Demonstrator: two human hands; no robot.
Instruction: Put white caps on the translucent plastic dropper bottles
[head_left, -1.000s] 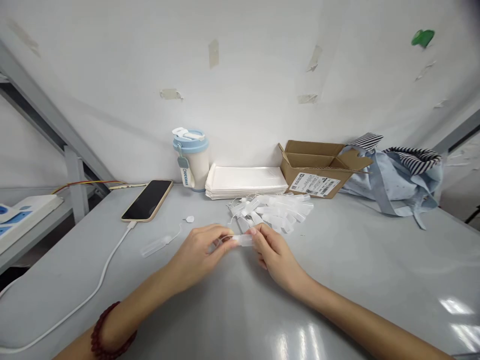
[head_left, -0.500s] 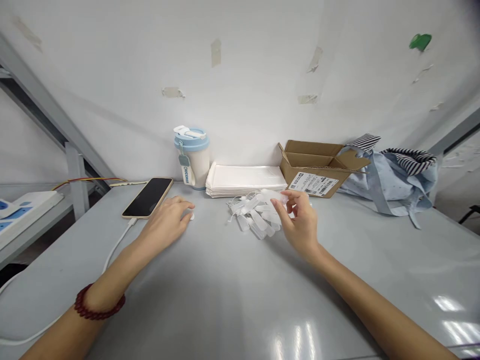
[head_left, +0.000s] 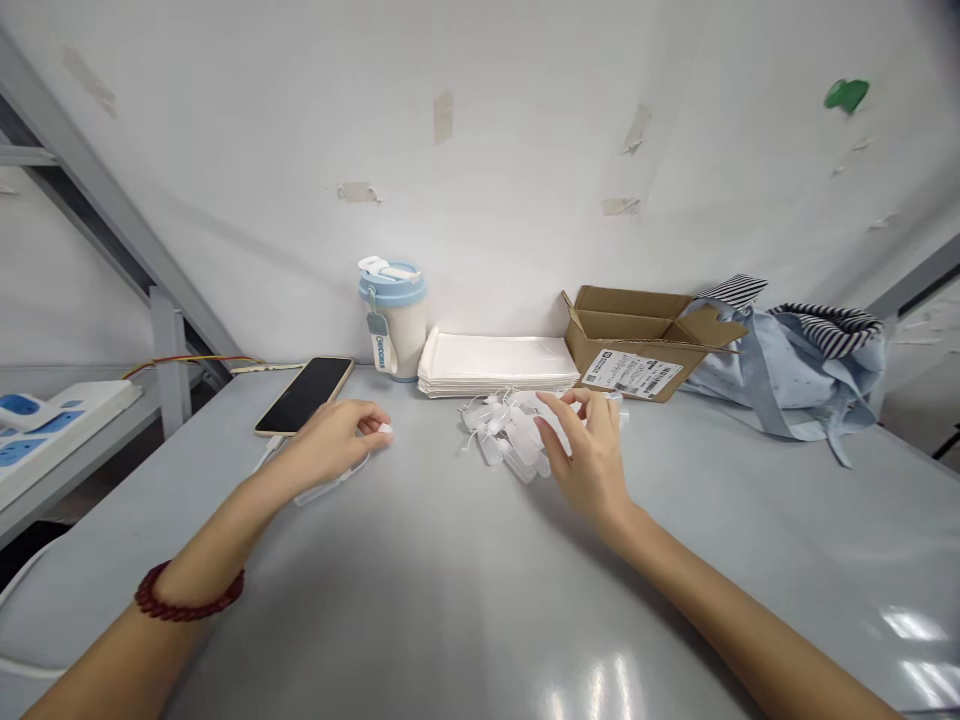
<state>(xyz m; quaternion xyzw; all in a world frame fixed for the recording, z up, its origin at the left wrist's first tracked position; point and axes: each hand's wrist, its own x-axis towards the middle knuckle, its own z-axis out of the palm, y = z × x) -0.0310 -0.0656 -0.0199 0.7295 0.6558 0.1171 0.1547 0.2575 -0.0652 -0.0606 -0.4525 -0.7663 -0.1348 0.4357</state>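
My left hand [head_left: 341, 440] is closed in a pinch at the left, beside the phone [head_left: 306, 395]. Between its thumb and fingers is the small white end of a corded tag; the translucent plastic tag [head_left: 319, 492] shows below the hand, with a thin cord running up to the fingers. Part of it is hidden by the hand. Over the right side of a pile of translucent plastic tags [head_left: 517, 440] with thin white cords is my right hand [head_left: 592, 455]. Its thumb and index finger are apart; I see nothing held between them.
Behind the pile lies a stack of white envelopes [head_left: 499, 362], with a blue-lidded cup [head_left: 396, 325] to its left. An open cardboard box [head_left: 634, 365] and a light blue bag [head_left: 795, 375] stand right. A power strip [head_left: 64, 430] sits far left.
My left hand has pinched the white end, and the tag shows below it. My right thumb and index finger have spread apart at the pile. The view has shifted slightly.
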